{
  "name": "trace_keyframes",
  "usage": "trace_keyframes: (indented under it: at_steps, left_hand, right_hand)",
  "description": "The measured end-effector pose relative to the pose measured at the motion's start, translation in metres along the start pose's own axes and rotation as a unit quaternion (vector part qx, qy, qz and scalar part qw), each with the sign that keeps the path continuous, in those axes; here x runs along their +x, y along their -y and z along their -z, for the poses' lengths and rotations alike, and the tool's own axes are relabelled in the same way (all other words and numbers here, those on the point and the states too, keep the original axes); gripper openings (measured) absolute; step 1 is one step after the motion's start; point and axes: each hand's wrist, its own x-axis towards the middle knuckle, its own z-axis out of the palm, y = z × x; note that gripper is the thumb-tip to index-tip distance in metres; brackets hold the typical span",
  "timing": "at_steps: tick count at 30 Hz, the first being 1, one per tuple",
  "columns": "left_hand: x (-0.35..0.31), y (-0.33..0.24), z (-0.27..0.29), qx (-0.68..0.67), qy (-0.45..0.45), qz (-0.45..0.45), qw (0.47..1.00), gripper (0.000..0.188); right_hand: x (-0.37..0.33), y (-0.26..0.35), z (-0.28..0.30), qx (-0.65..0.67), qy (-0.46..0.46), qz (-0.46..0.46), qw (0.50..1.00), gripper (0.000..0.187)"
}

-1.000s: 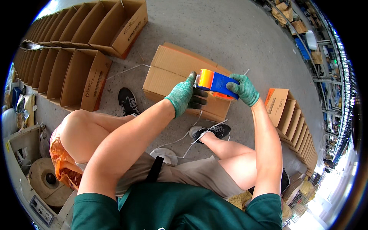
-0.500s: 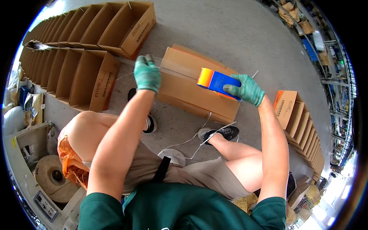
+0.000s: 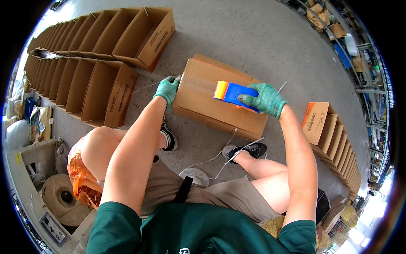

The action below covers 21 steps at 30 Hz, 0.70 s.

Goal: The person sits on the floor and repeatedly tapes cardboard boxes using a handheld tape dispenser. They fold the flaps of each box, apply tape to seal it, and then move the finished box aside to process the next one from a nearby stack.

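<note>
We see the left grip (image 3: pixel 168 89) extended forward, fingers bent at the left end of a carton (image 3: pixel 211 112); whether they pinch it we cannot tell. Over the carton, a blue tape dispenser (image 3: pixel 234 92) points left, clasped by the right grip (image 3: pixel 266 100), thumb on top.

A workshop or warehouse packing area is indicated by rows of open cartons (image 3: pixel 119 99) at left and right, a hard grey floor (image 3: pixel 241 34), loaded metal shelving (image 3: pixel 367 90) at far right, a blue tape dispenser (image 3: pixel 236 92), and a pale machine (image 3: pixel 17 180) at near left.
</note>
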Motion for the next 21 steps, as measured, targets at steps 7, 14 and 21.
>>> trace_keyframes:
  at_steps: [7, 14, 21]
  left_hand:
    - [-0.037, -0.053, 0.004, -0.14, 0.111, -0.196, 0.964, 0.045]
    - [-0.02, -0.028, -0.006, -0.097, 0.153, -0.241, 0.953, 0.041]
    - [-0.018, -0.029, -0.006, -0.065, 0.144, -0.239, 0.958, 0.043]
  right_hand:
    - [-0.001, -0.003, 0.002, 0.014, 0.019, -0.032, 0.999, 0.054]
    - [-0.037, -0.007, 0.03, 0.017, 0.059, -0.082, 0.995, 0.051]
    - [-0.154, -0.131, 0.092, -0.062, 0.041, -0.237, 0.969, 0.05]
